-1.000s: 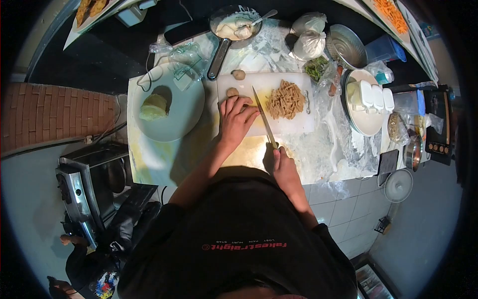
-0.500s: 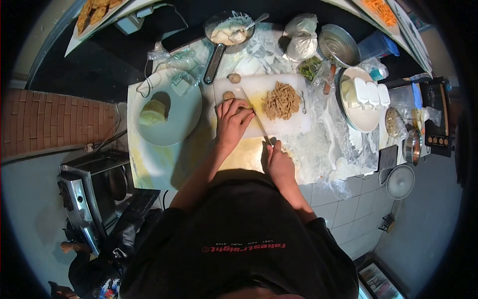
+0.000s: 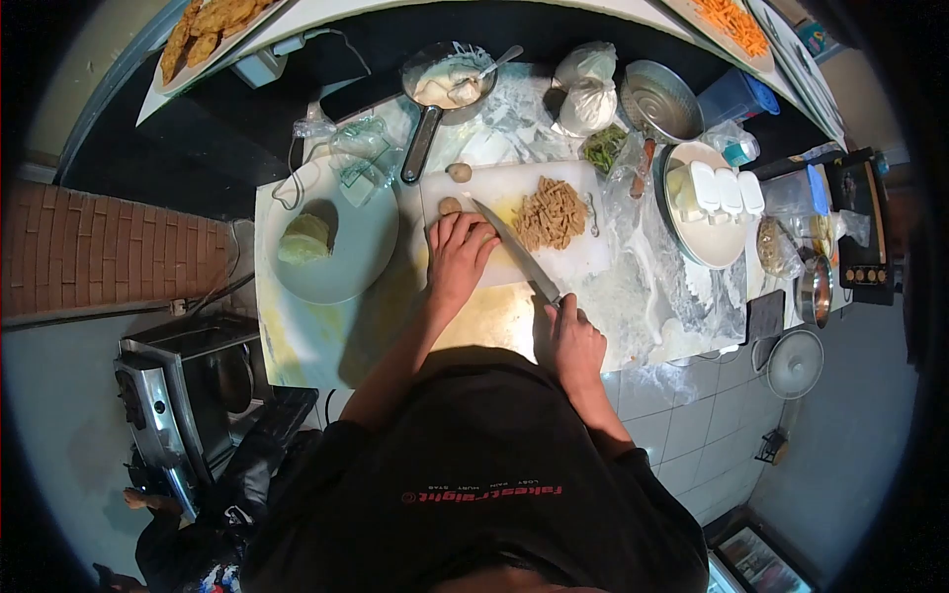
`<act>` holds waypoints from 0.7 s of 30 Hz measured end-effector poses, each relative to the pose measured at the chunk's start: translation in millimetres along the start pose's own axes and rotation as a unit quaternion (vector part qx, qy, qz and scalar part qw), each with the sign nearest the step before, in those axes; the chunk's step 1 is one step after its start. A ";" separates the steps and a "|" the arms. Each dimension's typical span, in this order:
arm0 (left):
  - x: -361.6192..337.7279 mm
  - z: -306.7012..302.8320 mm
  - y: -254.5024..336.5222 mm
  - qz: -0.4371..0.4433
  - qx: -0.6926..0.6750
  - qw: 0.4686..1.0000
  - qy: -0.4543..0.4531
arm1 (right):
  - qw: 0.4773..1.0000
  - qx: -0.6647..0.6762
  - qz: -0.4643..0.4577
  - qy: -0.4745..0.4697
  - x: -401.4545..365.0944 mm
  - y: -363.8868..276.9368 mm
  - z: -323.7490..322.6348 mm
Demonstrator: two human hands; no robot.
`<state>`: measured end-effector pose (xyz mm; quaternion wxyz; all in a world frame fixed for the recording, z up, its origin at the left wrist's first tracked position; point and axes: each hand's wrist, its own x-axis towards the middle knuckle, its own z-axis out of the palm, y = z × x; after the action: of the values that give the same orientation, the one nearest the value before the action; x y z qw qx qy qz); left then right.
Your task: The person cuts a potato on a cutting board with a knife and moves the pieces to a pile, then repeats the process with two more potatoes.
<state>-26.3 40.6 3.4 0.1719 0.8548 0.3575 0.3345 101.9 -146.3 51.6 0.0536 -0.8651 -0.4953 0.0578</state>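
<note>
Slicing was judged in hand: the knife (image 3: 514,247) was held slantwise over the cutting board (image 3: 583,265), right hand (image 3: 571,341) fingers clamped on its handle. The left hand (image 3: 457,252) lay flat, fingers slightly apart, beside a brown ball (image 3: 450,206). A downstroke clear of fingertips was called for.

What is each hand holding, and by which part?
The right hand grips the knife by its handle; the left hand only rests on the cutting board.
</note>
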 end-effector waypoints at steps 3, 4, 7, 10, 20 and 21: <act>-0.4 -0.2 -0.2 0.018 0.003 1.000 -0.001 | 0.999 0.019 0.023 0.017 -1.3 1.9 -1.7; 0.6 -0.7 0.7 0.021 0.002 1.000 -0.002 | 0.999 0.020 0.025 0.019 -1.5 1.9 -3.4; 2.1 -2.5 4.3 0.030 0.000 0.999 0.013 | 0.999 0.017 0.036 0.019 -2.4 1.3 -9.4; 2.3 -3.7 5.9 0.039 0.010 0.999 0.016 | 0.999 0.023 0.044 0.012 -3.5 2.4 -13.1; 23.0 -12.3 35.7 0.106 0.018 0.991 -0.084 | 0.999 0.024 0.048 0.003 -7.1 8.8 -11.1; 24.7 -11.0 37.1 0.120 0.027 0.989 -0.085 | 0.999 0.026 0.045 0.005 -7.0 8.9 -11.2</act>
<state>-2.7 33.7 42.2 0.1366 0.9213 0.2451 0.2693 107.7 -157.2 61.6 0.0756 -0.8853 -0.4536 0.0691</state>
